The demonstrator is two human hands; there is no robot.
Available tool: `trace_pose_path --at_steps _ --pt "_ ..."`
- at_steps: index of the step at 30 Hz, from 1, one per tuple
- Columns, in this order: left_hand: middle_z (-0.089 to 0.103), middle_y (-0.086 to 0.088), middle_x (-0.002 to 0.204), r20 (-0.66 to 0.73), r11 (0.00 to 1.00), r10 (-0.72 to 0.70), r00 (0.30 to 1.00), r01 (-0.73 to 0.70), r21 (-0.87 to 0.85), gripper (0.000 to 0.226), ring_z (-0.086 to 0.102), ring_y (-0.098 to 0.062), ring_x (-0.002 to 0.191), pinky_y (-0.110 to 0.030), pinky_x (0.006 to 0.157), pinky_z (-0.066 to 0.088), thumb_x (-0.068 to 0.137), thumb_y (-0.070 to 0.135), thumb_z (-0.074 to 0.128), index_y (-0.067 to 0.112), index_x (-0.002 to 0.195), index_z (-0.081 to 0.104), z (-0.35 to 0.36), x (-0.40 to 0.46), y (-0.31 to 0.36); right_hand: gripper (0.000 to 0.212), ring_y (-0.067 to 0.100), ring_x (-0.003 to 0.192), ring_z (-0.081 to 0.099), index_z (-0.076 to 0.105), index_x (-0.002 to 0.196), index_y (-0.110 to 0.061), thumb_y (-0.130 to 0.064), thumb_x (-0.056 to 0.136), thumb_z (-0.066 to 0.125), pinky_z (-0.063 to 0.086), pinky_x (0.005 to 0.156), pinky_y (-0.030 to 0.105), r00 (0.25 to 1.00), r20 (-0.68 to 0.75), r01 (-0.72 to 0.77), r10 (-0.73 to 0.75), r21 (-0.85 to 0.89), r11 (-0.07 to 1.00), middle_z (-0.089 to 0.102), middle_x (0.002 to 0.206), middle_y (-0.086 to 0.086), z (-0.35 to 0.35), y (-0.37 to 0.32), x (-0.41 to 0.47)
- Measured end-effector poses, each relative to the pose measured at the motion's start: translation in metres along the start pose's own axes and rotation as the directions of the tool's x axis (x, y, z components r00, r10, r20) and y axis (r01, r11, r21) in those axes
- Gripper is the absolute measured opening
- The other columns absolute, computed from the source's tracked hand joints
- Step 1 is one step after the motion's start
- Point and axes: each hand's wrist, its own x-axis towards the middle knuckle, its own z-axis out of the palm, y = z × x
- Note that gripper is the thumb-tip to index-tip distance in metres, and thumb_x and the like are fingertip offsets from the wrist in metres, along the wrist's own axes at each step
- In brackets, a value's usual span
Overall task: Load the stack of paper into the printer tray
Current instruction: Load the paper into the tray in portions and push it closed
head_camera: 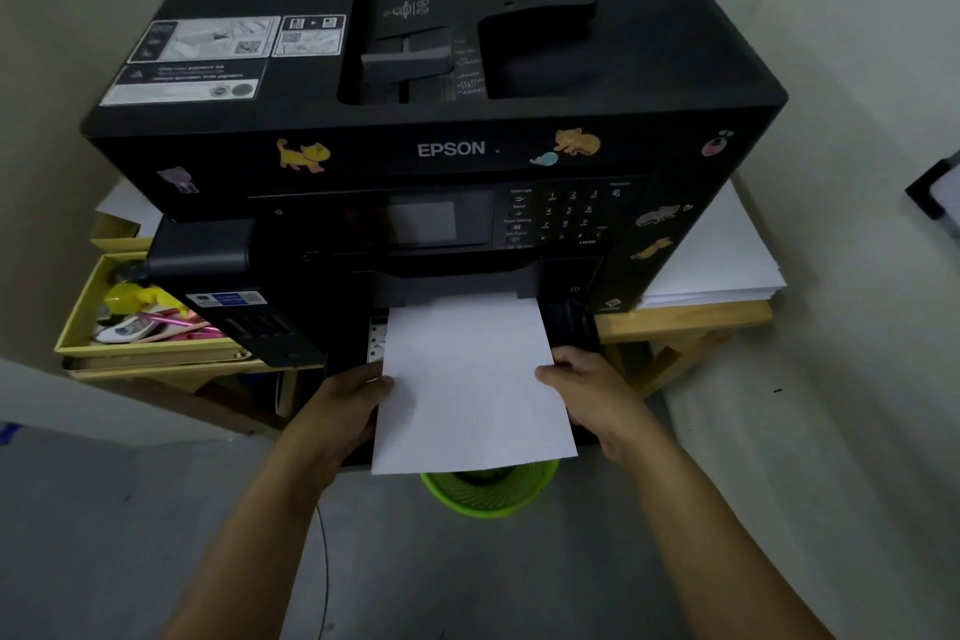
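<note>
While the black printer (441,120) (cat stickers on its front) sits on a wooden tabletop (691,314) in a pale-walled corner, both hands pinch the white paper stack (470,379): left hand (348,400) at its left edge, right hand (587,379) at its right. Its far end lies in the printer's tray opening (569,322). Below, a green wastebasket (491,486) stands on the grey floor (467,577). More paper (711,265) lies on the tabletop to the right.

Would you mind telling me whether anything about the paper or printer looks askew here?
The paper stack, held at its side edges by the left hand and right hand, sits slightly skewed: its near edge slants and overhangs the printer tray. Nothing looks spilled or damaged.
</note>
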Motion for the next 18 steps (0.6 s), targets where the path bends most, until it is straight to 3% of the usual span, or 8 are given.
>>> trace_pose_path --at_steps 4,10,15,18 --pt "0.075 -0.003 0.107 -0.044 0.999 0.007 0.999 -0.006 0.038 0.026 0.072 -0.023 0.097 -0.036 0.082 0.056 0.103 0.004 0.054 0.024 0.101 0.07 0.003 0.006 0.002 0.023 0.02 0.102 0.077 0.076 0.119 -0.017 -0.009 0.105 0.059 0.061 0.085 0.034 0.999 -0.031 0.018 -0.02 -0.039 0.999 0.08 0.109 0.001 0.003 -0.003 0.006" --pt "0.072 -0.012 0.117 -0.077 0.996 0.043 0.996 -0.037 0.079 0.026 0.071 -0.027 0.102 -0.043 0.093 0.056 0.103 0.005 0.054 0.012 0.125 0.067 0.007 0.022 0.008 0.022 0.022 0.101 0.077 0.077 0.114 -0.018 -0.007 0.104 0.061 0.061 0.091 0.038 0.997 -0.072 0.029 -0.03 -0.02 0.999 0.081 0.107 0.001 0.006 -0.008 0.021" --pt "0.071 -0.018 0.118 -0.162 0.992 0.086 0.983 -0.071 0.1 0.034 0.07 -0.034 0.099 -0.037 0.076 0.054 0.103 0.012 0.057 0.009 0.136 0.064 0.012 0.033 0.013 0.022 0.02 0.099 0.075 0.074 0.117 -0.017 -0.008 0.106 0.058 0.06 0.077 0.03 0.991 -0.123 0.059 -0.056 0.013 0.998 0.078 0.106 -0.001 0.013 -0.015 0.029" --pt "0.069 -0.022 0.122 -0.218 0.996 0.074 0.973 -0.061 0.065 0.04 0.068 -0.038 0.098 -0.038 0.068 0.054 0.102 0.023 0.06 0.015 0.141 0.061 0.013 0.035 0.014 0.024 0.026 0.106 0.074 0.074 0.125 -0.015 -0.014 0.106 0.06 0.06 0.096 0.042 0.985 -0.169 0.049 -0.041 0.044 0.998 0.078 0.111 0.003 0.016 -0.015 0.033"
